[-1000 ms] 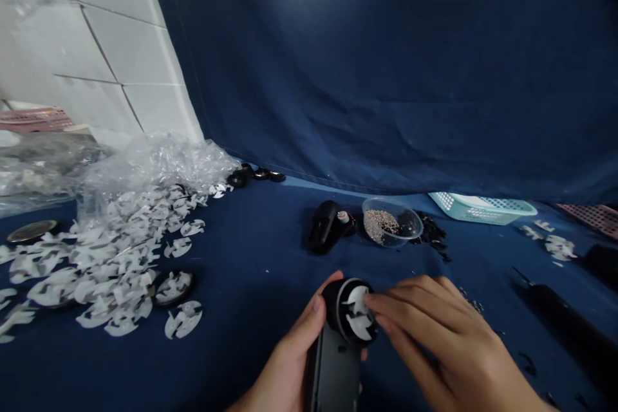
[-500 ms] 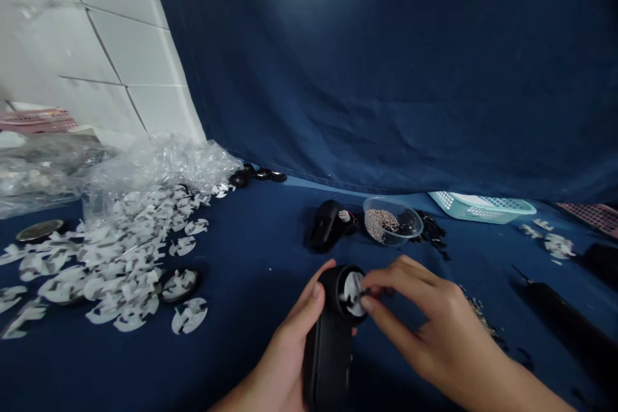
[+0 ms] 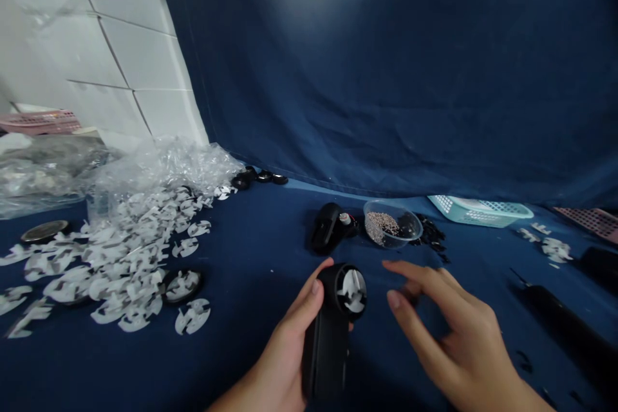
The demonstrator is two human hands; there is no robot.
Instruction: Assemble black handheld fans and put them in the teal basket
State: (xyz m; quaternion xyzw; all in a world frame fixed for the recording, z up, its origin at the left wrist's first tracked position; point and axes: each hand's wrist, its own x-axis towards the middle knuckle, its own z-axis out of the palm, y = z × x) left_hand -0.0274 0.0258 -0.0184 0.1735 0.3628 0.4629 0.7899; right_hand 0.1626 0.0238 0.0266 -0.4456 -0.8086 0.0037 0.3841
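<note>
My left hand (image 3: 290, 341) is wrapped round a black handheld device (image 3: 324, 354) and holds it upright, with its round head facing right. A white finned plastic piece (image 3: 354, 290) sits inside the opening of that head. Just to the right, my right hand (image 3: 449, 322) hovers apart from the device, thumb and forefinger spread, with nothing visible between them. Behind the device lies a similar black housing (image 3: 326, 228) with a small white part and wires. A clear plastic bowl (image 3: 410, 225) of small screws stands beside it.
Many loose white plastic pieces (image 3: 130, 257) and clear plastic bags (image 3: 164, 164) cover the left side. On the right are a black electric screwdriver (image 3: 560, 309), black small parts (image 3: 429, 232) and a turquoise basket (image 3: 483, 214). A blue curtain (image 3: 386, 77) hangs at the back.
My right hand has let go of the white plastic piece and drawn back to the right, its fingers now apart. The device stays in my left hand.
</note>
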